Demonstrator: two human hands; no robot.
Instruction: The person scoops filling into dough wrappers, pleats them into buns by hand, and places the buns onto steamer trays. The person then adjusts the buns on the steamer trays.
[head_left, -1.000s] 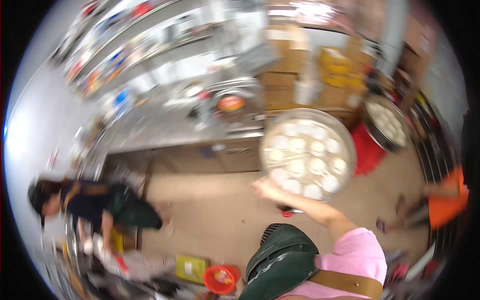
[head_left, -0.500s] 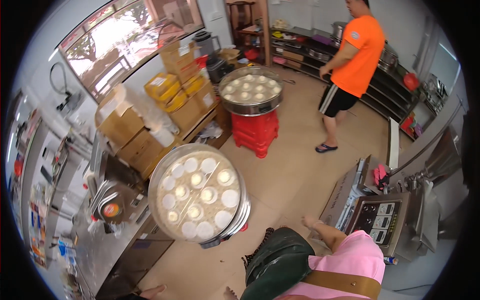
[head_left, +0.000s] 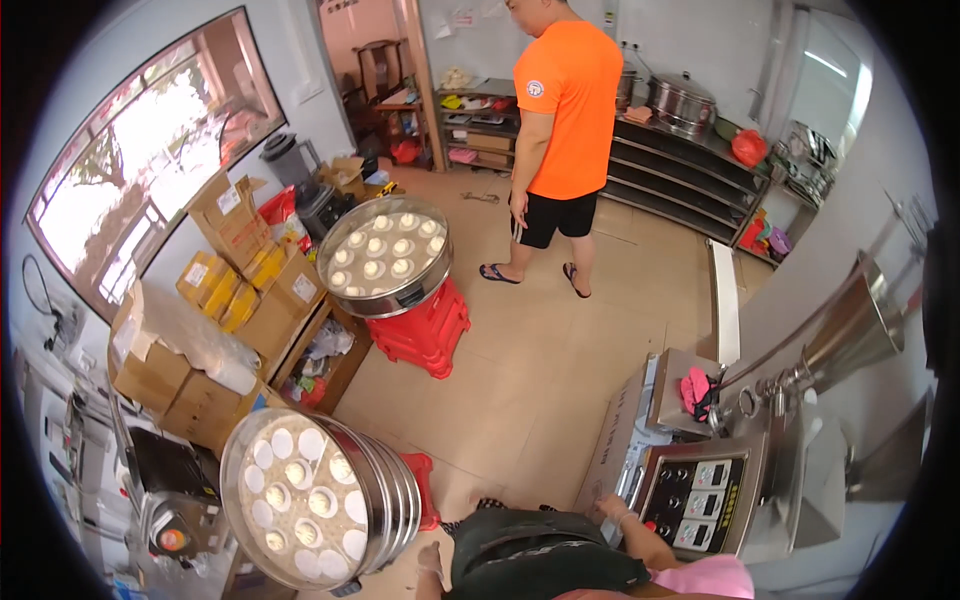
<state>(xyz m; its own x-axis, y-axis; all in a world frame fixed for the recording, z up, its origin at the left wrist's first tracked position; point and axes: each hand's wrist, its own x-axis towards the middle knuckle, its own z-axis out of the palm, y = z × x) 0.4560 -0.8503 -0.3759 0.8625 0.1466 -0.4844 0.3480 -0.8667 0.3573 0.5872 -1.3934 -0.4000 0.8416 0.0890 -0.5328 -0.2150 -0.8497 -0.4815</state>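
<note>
My right hand [head_left: 612, 507] is low beside a long cardboard carton [head_left: 612, 440] and a machine's control panel [head_left: 692, 503]. Its fingers look loosely stretched, and I see nothing in them. My left hand [head_left: 430, 562] is near the lower edge, just right of a stack of round steel steamer trays [head_left: 395, 490]; its fingers are too blurred to read. The top tray holds white paper rounds [head_left: 283, 442], several with a pale bun [head_left: 322, 500] on them. Farther off, another round steamer tray [head_left: 440, 272] of buns rests on stacked red plastic stools [head_left: 425, 330].
A person in an orange shirt [head_left: 575, 110] stands beyond the far tray, near dark shelving [head_left: 660, 170] with steel pots. Cardboard boxes [head_left: 225, 215] and a blender [head_left: 322, 200] line the left wall. A steel machine with a hopper [head_left: 850, 320] stands at right.
My view has turned right, so both trays sit farther left and lower. The orange-shirted person appears farther left, turned more away from me. My right hand is lower in view, nearer the control panel.
</note>
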